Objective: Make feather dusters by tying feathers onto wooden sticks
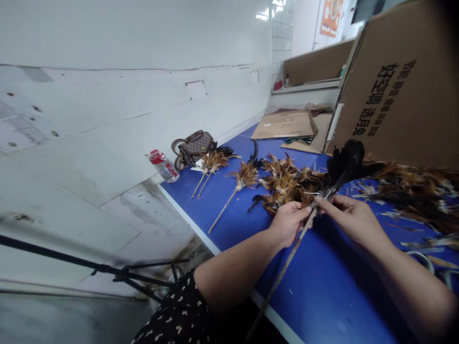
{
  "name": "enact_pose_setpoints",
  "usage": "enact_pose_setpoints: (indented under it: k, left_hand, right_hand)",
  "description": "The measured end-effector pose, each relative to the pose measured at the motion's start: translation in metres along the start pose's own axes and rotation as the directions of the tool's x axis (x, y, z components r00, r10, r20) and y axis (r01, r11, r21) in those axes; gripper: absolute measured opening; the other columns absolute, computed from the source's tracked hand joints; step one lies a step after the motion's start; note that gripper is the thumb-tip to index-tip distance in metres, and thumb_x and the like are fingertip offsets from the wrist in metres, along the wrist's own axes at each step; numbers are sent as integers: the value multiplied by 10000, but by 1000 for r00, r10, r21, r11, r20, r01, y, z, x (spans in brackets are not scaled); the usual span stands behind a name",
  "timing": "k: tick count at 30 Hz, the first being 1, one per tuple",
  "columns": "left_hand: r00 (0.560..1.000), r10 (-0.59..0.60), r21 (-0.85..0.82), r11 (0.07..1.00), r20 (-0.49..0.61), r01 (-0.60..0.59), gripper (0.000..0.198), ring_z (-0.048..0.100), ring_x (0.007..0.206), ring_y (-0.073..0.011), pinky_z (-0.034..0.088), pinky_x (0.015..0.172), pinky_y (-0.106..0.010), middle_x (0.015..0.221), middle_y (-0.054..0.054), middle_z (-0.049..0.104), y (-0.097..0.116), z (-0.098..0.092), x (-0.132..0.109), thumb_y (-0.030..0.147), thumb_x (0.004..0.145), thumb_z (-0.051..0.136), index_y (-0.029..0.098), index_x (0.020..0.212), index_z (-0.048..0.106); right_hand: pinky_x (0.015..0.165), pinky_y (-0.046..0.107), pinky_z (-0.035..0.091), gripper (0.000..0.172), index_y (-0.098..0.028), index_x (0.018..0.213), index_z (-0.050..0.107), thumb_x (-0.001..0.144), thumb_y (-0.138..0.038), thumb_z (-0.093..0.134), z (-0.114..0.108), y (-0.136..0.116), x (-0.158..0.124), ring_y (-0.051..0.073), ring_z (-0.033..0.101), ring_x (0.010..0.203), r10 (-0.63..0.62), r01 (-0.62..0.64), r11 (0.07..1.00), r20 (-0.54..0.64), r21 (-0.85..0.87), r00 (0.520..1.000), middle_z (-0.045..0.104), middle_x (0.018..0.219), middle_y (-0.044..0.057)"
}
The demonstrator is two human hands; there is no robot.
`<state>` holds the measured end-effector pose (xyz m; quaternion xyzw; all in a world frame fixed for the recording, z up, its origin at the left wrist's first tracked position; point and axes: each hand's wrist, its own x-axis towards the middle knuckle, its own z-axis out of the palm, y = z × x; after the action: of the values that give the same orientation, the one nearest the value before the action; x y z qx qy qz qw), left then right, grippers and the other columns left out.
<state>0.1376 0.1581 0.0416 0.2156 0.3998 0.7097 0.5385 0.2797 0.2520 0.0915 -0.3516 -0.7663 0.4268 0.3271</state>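
Observation:
Across the blue table slants a feather duster (293,249), a thin stick with black feathers at its upper end. My left hand (289,223) is closed around the stick just below the feathers. At the feather base, the thumb and fingers of my right hand (353,220) pinch the duster; a short white strand shows beside them. Brown feather bunches (281,174) lie just behind my hands. To their left rests a finished-looking duster (245,176) with brown and black feathers. Two more brown-feathered dusters (214,161) lie farther left.
A clear bottle with a red lid (163,166) and a patterned handbag (195,147) stand by the wall. Loose feathers (416,191) cover the right side beneath a large cardboard box (398,86). Green-handled scissors (299,140) lie on flat cardboard (285,124). A black tripod (125,273) stands left.

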Motion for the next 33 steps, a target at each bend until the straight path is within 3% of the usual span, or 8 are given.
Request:
enact_pose_setpoints:
  k: [7, 15, 21, 26, 33]
  left_hand:
    - [998, -42, 48, 998, -48, 44, 401, 618, 595, -118, 452, 601, -255, 752, -31, 708, -4, -7, 6, 389, 766, 921, 151, 894, 625]
    - [984, -123, 103, 989, 132, 110, 223, 731, 661, -175, 556, 664, -293, 858, -107, 771, 1, -1, 0, 304, 928, 763, 132, 949, 623]
    - [945, -220, 124, 973, 241, 195, 199, 744, 662, -193, 577, 665, -307, 896, -167, 804, 0, -2, -1, 289, 925, 728, 115, 915, 634]
    - [904, -312, 114, 950, 291, 291, 125, 777, 715, -229, 596, 661, -317, 909, -195, 811, 1, -9, 4, 206, 917, 675, 89, 960, 680]
    - [934, -290, 83, 957, 207, 278, 146, 748, 650, -206, 596, 632, -295, 781, -118, 760, 0, -11, 4, 191, 870, 769, 105, 889, 652]
  right_hand:
    - [609, 338, 403, 560, -214, 705, 760, 839, -756, 722, -3, 0, 2, 200, 564, 627, 8, -8, 1000, -47, -19, 999, 720, 677, 51]
    - [547, 328, 308, 626, -211, 652, 672, 784, -823, 671, -7, -4, 3, 165, 426, 583, 62, -77, 989, -119, -126, 991, 575, 586, 22]
    - [547, 331, 281, 712, -206, 645, 635, 763, -908, 616, -9, -1, 4, 160, 405, 586, 90, -103, 975, -76, -198, 993, 510, 571, 6]
    - [542, 319, 292, 746, -211, 634, 602, 794, -940, 604, -5, 5, 4, 155, 389, 599, 53, -55, 980, -15, -189, 998, 494, 587, 1]
    - [552, 330, 272, 834, -214, 639, 595, 726, -1043, 556, -8, 0, 3, 153, 378, 593, 70, -64, 972, 19, -224, 997, 464, 589, 0]
